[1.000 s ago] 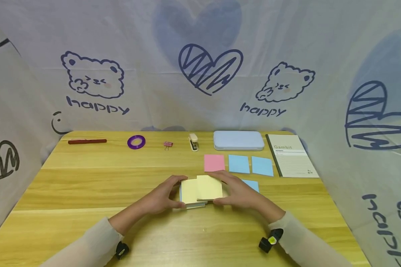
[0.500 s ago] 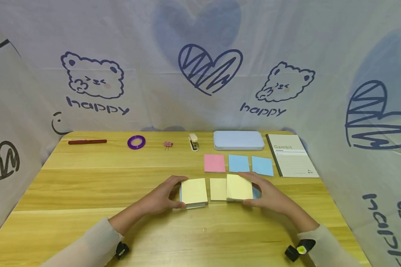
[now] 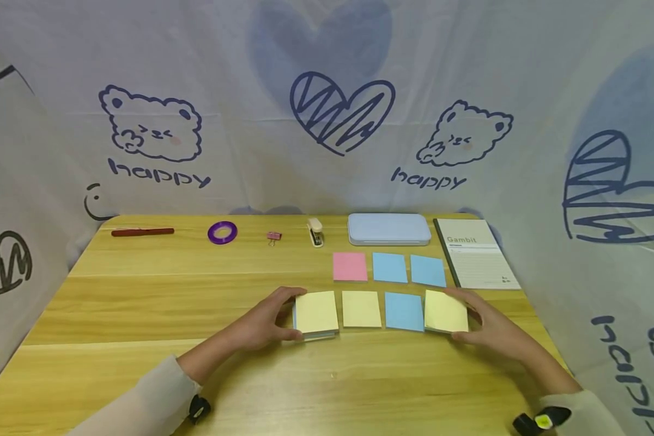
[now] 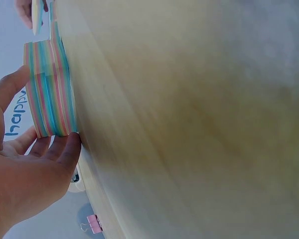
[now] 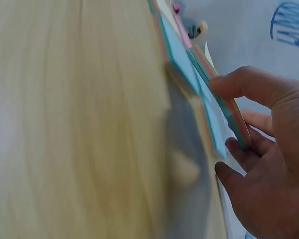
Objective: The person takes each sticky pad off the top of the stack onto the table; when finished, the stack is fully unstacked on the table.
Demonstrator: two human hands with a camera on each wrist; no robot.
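Note:
My left hand [image 3: 267, 320] grips a thick stack of sticky notes [image 3: 317, 312], yellow on top, between thumb and fingers. From the left wrist view, the stack's side [image 4: 49, 94] is striped in many colours and stands close on the table. A thinner yellow-topped sticky note pad [image 3: 445, 311] is pinched in my right hand [image 3: 490, 321], tilted and raised above the table in the right wrist view. Between the two hands lie a yellow pad [image 3: 362, 309] and a blue pad [image 3: 404, 311]. Behind them sit a pink pad [image 3: 350, 266] and two blue pads [image 3: 389, 267].
Along the wooden table's [image 3: 169, 303] back edge are a dark red pen [image 3: 142, 231], a purple tape roll [image 3: 213, 233], a pink binder clip [image 3: 274, 235], a small stapler [image 3: 316, 233], a pale blue case [image 3: 389, 229] and a notebook [image 3: 476, 254]. A printed cloth [image 3: 240, 121] hangs behind.
My right hand has carried its yellow-topped pad rightward, off the left stack and past the front yellow and blue pads, which now show fully. My left hand keeps its place on the stack.

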